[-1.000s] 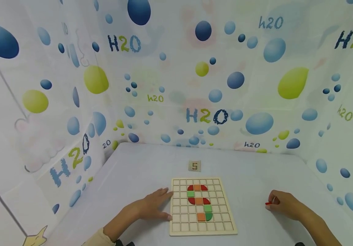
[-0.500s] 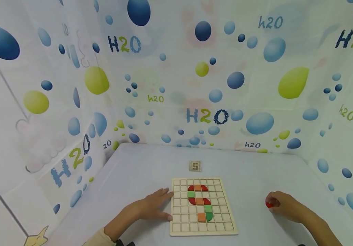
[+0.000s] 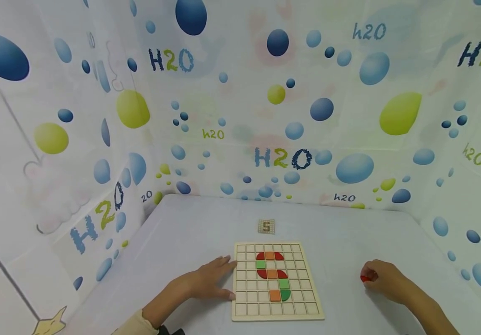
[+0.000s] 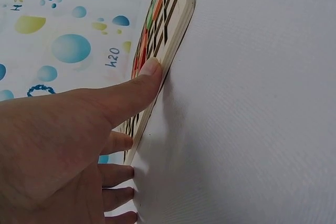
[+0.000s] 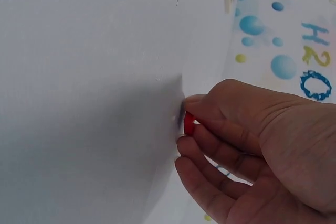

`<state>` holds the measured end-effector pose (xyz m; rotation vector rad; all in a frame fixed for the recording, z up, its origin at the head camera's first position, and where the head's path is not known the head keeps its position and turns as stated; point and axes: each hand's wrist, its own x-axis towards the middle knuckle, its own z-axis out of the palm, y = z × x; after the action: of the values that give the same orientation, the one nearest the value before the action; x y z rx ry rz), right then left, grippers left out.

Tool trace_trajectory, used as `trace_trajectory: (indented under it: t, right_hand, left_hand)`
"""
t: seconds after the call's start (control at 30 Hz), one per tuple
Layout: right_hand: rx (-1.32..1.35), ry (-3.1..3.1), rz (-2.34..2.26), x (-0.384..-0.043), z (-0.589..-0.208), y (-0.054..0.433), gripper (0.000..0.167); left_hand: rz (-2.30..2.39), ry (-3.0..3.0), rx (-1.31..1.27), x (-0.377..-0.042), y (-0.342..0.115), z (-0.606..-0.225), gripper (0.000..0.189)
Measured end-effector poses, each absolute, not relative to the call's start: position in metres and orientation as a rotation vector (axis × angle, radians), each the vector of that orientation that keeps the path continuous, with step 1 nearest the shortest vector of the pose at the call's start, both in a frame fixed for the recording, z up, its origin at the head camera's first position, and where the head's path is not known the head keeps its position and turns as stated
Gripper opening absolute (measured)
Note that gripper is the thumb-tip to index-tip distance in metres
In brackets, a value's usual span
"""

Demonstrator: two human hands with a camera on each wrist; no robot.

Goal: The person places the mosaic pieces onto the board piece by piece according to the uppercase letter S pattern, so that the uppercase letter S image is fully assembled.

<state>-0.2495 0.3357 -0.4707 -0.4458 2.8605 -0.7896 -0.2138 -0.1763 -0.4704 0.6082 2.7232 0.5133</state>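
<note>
A square wooden grid board (image 3: 246, 308) lies on the white table, with red, orange and green pieces forming an S-like curve in its cells. Against its left edge rests my left hand (image 3: 208, 281), fingers extended; in the left wrist view the thumb (image 4: 151, 69) touches the board's rim. To the right of the board, low over the table, my right hand (image 3: 384, 280) pinches a small red piece (image 5: 189, 123) between thumb and fingers. Most of that piece is covered by the fingers, so its full outline cannot be seen.
Behind the board lies a small card (image 3: 266, 226) with an S pattern on a grid. The white tabletop (image 3: 332, 242) stretches around the board. Patterned curtains (image 3: 240, 102) with blue and yellow drops enclose the back and sides.
My right hand has shifted slightly and turned the red piece between its fingers, so the piece shows differently. The left hand and the board stay put.
</note>
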Motion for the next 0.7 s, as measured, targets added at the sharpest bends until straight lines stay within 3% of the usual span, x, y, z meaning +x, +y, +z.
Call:
trace_trajectory:
  t: [0.27, 0.5, 0.7]
  right_hand:
    - [-0.504, 2.84, -0.842, -0.248, -0.468, 0.312, 0.016]
    - [-0.404, 2.835, -0.813, -0.247, -0.463, 0.267, 0.018]
    - [-0.536, 2.829, -0.824, -0.242, -0.459, 0.231, 0.018]
  left_hand:
    - [0.507, 2.725, 0.618, -0.214, -0.175, -0.47, 0.096]
    - [0.51, 2.724, 0.611, -0.215, -0.176, -0.471, 0.096]
    - [0.508, 2.73, 0.592, -0.215, -0.175, -0.47, 0.095]
